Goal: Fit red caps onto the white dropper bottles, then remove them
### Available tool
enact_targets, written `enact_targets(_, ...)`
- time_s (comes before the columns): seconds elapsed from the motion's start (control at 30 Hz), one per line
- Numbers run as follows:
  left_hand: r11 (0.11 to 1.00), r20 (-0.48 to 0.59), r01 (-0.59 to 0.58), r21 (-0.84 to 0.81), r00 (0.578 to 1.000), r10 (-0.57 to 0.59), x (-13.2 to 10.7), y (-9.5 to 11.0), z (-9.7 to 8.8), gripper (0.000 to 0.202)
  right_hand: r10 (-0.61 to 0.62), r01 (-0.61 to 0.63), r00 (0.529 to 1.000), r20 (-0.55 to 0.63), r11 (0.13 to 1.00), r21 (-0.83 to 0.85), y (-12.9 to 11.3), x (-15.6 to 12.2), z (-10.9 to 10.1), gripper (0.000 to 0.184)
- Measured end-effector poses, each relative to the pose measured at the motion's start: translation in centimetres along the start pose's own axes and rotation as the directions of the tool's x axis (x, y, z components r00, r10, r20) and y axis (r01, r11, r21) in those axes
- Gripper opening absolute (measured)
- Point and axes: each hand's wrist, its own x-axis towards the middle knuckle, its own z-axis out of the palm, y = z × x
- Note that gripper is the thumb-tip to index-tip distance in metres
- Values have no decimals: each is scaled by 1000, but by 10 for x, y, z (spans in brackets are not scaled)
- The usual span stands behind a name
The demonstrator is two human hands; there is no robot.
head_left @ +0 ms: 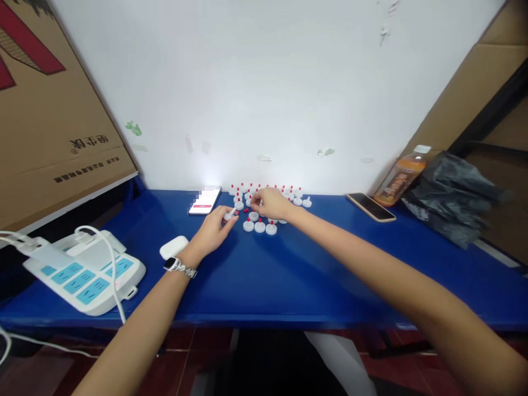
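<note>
Many white caps (pixel 271 229) with red tips (pixel 271 223) stand in a cluster on the blue desk (pixel 268 280), near the wall (pixel 264 99). The left hand's (pixel 211 231) grip is closed on a bare-tipped cap (pixel 229 215) at the cluster's left edge. The right hand (pixel 272 203) bends over the middle, beside loose red pieces (pixel 246 210); whether its grip holds anything, I cannot tell.

A white, round-based nozzle cap with an untipped spout (pixel 230 215) tilts in the left hand (pixel 211 234). Matching white caps with red tips (pixel 259 226) stand upright, clustered behind and rowed in front; small red pieces (pixel 246 210) lie between.
</note>
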Motion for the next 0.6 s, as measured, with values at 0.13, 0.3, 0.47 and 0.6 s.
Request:
enact_targets(0.13, 999, 32, -7, 34, 999, 6, -1, 3, 11, 29, 44, -18, 995, 91, 964, -266, -4, 28, 14, 18)
enact_targets(0.3, 997, 75, -13, 73, 997, 7, -4, 9, 18, 26, 90, -28, 985, 146, 924, -382, -15, 36, 24, 17)
enact_targets(0.47, 994, 86, -13, 110, 996, 3, -5, 8, 15, 25, 62, -11, 990, 123, 927, -376, -16, 31, 29, 19)
enact_targets(0.6, 992, 93, 0, 123, 996, -11, -6, 8, 15, 27, 64, -30, 994, 93, 942, -333, -12, 28, 30, 18)
